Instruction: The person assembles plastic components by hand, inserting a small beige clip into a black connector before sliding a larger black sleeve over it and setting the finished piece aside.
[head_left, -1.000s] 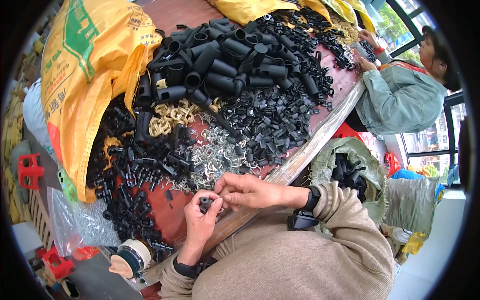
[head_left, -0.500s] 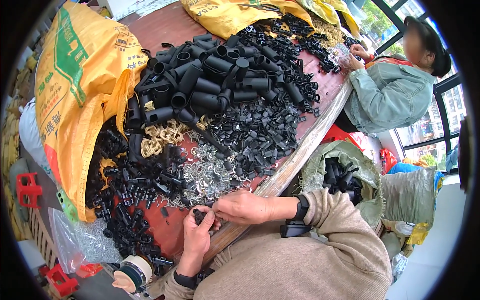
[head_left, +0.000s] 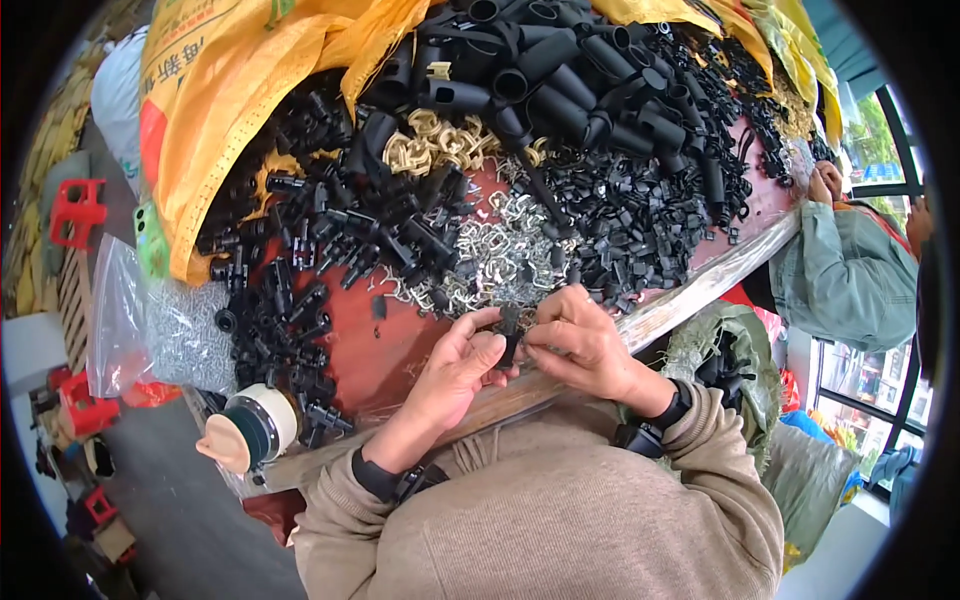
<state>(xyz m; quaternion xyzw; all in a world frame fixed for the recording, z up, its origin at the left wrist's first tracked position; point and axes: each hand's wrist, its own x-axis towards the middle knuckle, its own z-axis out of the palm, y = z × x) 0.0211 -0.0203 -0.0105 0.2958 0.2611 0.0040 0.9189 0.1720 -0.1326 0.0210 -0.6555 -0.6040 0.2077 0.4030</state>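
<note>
My left hand holds a small black plastic part between thumb and fingers, above the near edge of the table. My right hand is closed in a pinch right beside that part; whatever its fingertips grip is hidden. Just beyond both hands lies a heap of small silvery metal clips. To its right spreads a pile of small black plastic pieces. Black jointed fittings are heaped on the left, and beige curved pieces sit behind the clips.
Large black tubes are piled at the back beside a yellow woven sack. A lidded cup and a clear bag of screws stand at left. A wooden rail edges the table. Another person's sleeve shows at right.
The view has swung left and downward, so the piles sit higher and further right. Both hands stay together at the black plastic part, which is now held more upright.
</note>
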